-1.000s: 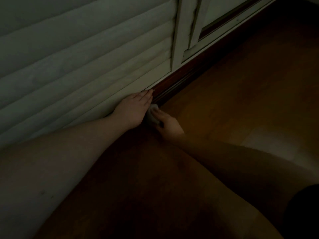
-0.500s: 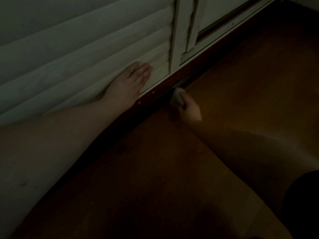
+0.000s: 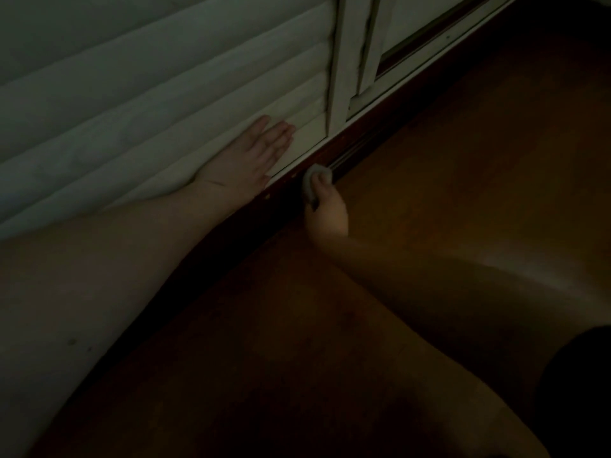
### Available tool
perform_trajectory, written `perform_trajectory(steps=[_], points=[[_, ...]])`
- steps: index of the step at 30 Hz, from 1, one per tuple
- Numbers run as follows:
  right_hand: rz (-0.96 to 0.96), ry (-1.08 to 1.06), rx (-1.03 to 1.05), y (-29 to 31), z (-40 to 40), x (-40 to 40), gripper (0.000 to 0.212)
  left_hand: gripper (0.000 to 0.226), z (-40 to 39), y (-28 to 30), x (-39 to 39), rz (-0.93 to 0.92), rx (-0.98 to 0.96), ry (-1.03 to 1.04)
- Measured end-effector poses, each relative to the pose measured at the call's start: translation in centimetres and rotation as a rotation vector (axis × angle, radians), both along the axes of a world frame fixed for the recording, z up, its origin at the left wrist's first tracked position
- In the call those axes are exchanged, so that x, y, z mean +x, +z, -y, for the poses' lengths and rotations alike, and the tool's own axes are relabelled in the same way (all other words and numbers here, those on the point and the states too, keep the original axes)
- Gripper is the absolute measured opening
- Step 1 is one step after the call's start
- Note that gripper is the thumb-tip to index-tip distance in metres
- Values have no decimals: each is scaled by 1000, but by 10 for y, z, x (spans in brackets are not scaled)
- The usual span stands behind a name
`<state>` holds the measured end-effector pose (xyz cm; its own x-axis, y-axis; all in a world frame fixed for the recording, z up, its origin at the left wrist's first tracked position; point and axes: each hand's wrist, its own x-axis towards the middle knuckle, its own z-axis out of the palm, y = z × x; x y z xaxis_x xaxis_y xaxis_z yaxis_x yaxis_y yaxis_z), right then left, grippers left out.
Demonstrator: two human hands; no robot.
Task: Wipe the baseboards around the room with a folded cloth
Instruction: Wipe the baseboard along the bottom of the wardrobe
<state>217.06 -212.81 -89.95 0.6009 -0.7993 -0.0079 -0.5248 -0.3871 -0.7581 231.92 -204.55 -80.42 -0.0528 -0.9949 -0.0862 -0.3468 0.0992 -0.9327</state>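
The room is dim. A dark reddish baseboard (image 3: 367,140) runs diagonally from lower left to upper right under a white slatted shutter (image 3: 165,104). My right hand (image 3: 327,213) grips a small folded pale cloth (image 3: 314,180) and holds it against the baseboard's grooved face. My left hand (image 3: 254,157) lies flat with straight fingers on the lowest slats of the shutter, just left of and above the cloth.
A white window frame post (image 3: 344,77) stands right of the shutter, with a second framed panel (image 3: 429,34) beyond it. Brown wooden floor (image 3: 463,180) spreads to the right. My bare knee and thigh (image 3: 429,358) fill the lower right.
My left hand has moved up from the baseboard's edge onto the slats. My right hand with the cloth has slid right along the baseboard, and the view has shifted with it.
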Motion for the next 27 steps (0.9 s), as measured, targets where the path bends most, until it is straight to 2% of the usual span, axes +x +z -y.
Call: perform_trajectory(steps=[3, 6, 8, 10, 13, 19, 22, 24, 27], points=[[-37, 210, -38, -9, -32, -15, 62, 71, 0, 1, -1, -4, 12, 21], [-48, 515, 21, -7, -48, -30, 58, 70, -2, 4, 0, -43, 26, 51], [-65, 641, 10, -4, -46, -42, 57, 71, -3, 4, 0, -30, 31, 63], [-74, 627, 10, 2, -28, -54, 57, 72, -5, 4, -3, 3, 54, 65], [-90, 492, -23, 14, 28, -72, 58, 71, -7, 7, -3, 5, 30, 42], [-166, 261, -51, 29, 149, -119, 58, 71, -2, 2, -10, -80, 81, 109], [-190, 314, -30, 20, 173, -161, 59, 68, 5, 3, -17, -184, 74, 148], [-163, 269, -33, 5, 174, -196, 61, 65, 16, 8, -30, -290, 108, 187], [-134, 204, -54, -28, 163, -232, 66, 63, 38, 15, -47, -337, 176, 225]])
